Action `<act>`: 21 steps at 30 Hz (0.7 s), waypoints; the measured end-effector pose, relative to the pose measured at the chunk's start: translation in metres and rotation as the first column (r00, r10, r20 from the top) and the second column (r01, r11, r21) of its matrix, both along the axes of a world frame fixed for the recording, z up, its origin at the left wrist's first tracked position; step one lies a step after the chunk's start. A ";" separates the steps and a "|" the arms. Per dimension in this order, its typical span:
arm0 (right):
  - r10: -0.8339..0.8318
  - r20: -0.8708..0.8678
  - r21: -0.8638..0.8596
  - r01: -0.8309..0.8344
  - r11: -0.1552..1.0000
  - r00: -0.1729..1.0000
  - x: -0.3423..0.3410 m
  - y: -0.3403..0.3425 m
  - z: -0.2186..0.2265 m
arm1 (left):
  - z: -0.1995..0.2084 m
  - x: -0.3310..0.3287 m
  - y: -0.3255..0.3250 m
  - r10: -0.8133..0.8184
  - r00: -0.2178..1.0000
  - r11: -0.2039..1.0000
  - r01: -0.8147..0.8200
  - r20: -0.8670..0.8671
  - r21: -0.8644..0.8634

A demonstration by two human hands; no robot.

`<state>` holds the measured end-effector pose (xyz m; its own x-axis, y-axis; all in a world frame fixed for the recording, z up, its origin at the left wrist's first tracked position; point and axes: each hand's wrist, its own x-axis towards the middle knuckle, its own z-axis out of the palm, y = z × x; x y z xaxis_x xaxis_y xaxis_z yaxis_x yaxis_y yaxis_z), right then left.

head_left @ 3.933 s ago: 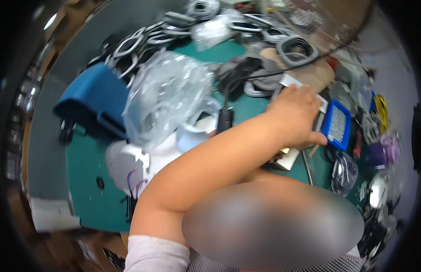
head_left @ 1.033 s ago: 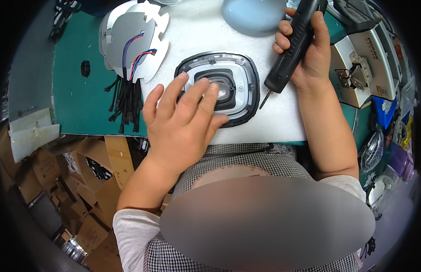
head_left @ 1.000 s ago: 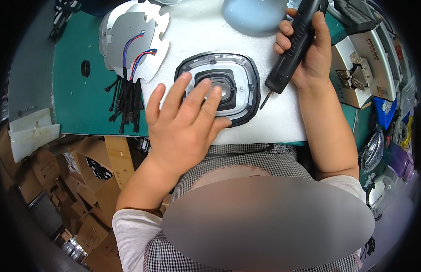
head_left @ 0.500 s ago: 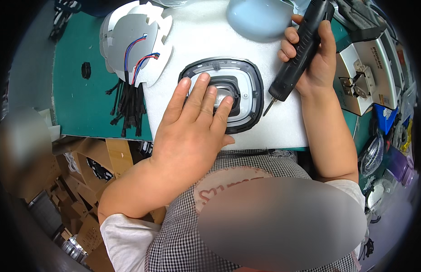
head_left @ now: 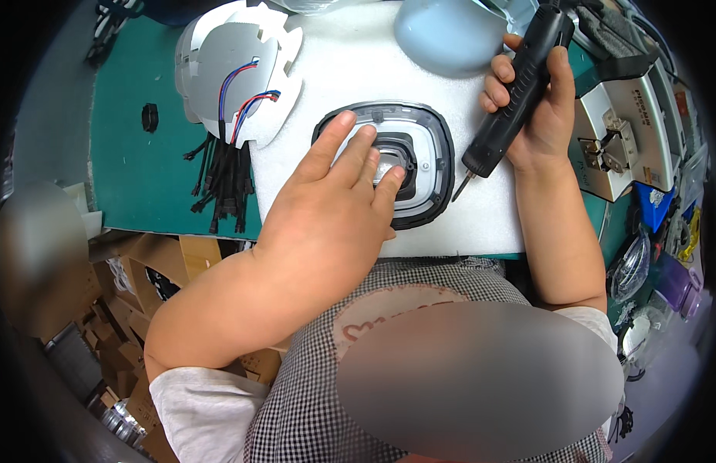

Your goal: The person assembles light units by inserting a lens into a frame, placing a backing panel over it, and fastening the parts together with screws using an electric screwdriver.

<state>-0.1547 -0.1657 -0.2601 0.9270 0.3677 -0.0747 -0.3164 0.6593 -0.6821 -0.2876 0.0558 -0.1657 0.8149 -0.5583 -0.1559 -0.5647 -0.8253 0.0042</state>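
My right hand [head_left: 544, 116] grips the black screwdriver [head_left: 500, 133]; my left hand [head_left: 327, 207] lies open over the rounded housing [head_left: 429, 179] on the white sheet [head_left: 335, 58]. The housing seems light, stiff, best held by its dark rim [head_left: 448, 166].

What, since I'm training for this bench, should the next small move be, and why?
Probably the right hand should shift the bit of the electric screwdriver left over the black-rimmed housing: the bit slants down beside its right edge, and the left hand lies over the housing.
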 end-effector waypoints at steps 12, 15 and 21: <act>-0.026 -0.052 0.045 0.028 0.999 0.998 -0.003 -0.002 -0.002 | -0.014 -0.018 0.005 -0.010 0.992 0.999 0.016 0.125 -0.046; -0.045 -0.057 0.025 0.046 0.999 0.997 -0.006 0.001 0.001 | -0.007 -0.017 0.011 0.049 0.991 0.991 -0.033 0.128 -0.129; -0.038 -0.072 0.024 0.040 0.999 0.997 -0.005 0.006 0.003 | 0.011 -0.003 0.055 0.339 0.861 0.865 -0.127 0.380 -0.485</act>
